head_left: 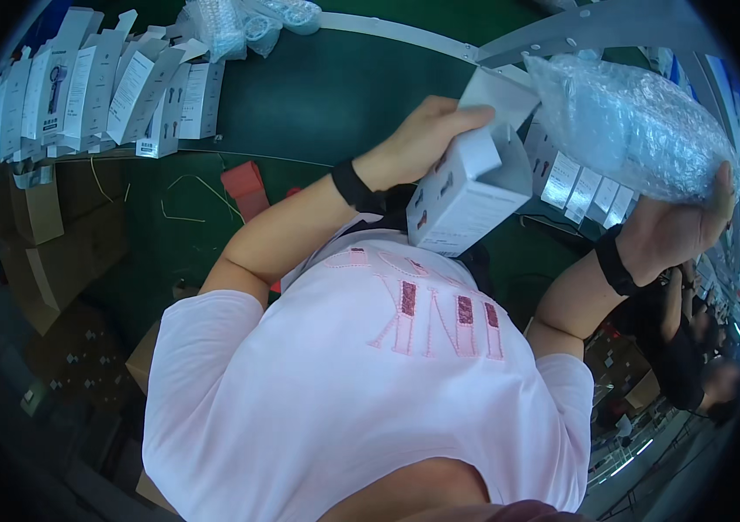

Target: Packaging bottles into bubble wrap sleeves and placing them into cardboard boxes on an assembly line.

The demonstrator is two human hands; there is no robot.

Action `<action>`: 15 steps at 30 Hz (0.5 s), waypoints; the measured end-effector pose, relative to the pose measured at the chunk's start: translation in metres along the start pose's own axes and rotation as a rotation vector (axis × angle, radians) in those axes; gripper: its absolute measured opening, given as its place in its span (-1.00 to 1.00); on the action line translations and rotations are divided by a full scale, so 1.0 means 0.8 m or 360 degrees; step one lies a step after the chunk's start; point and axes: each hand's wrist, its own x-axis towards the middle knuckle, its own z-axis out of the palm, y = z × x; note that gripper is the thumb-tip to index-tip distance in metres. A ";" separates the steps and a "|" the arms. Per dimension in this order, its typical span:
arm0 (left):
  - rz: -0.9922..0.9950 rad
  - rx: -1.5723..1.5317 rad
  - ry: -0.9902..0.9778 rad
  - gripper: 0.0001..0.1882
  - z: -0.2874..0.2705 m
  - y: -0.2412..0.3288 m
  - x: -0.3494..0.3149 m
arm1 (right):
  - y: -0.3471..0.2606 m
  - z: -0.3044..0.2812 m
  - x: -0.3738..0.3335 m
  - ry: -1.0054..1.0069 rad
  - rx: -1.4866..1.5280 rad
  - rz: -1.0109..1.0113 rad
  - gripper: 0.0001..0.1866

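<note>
My left hand (427,139) grips the top of a white carton (470,191), which has small dark product pictures on its side and an open flap at its upper end. The carton is held tilted just above my pink shirt. My right hand (675,230) holds up a clear bubble-wrap bundle (631,122) to the right of the carton's open end; what is inside the wrap cannot be made out. A black band sits on each wrist.
Rows of white cartons (109,87) stand on the green surface (318,96) at upper left, more (579,187) lie under the bundle. Bubble-wrapped pieces (231,26) lie at the top. Brown cardboard boxes (39,209) sit left. A grey metal rail (579,30) crosses above. Another person (692,348) is at right.
</note>
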 end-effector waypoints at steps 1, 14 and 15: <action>0.0151 0.0299 0.0165 -0.64 -0.003 -0.007 -0.004 | 0.004 0.006 -0.002 0.0001 -0.0008 -0.0007 -0.72; 0.0776 0.1358 0.0239 -0.49 0.026 0.019 -0.026 | 0.022 0.056 -0.020 0.0037 0.0431 0.0339 -0.68; 0.0803 0.1376 0.0244 -0.53 0.029 0.021 -0.025 | 0.031 0.043 -0.017 -0.0074 0.0552 0.0387 -0.62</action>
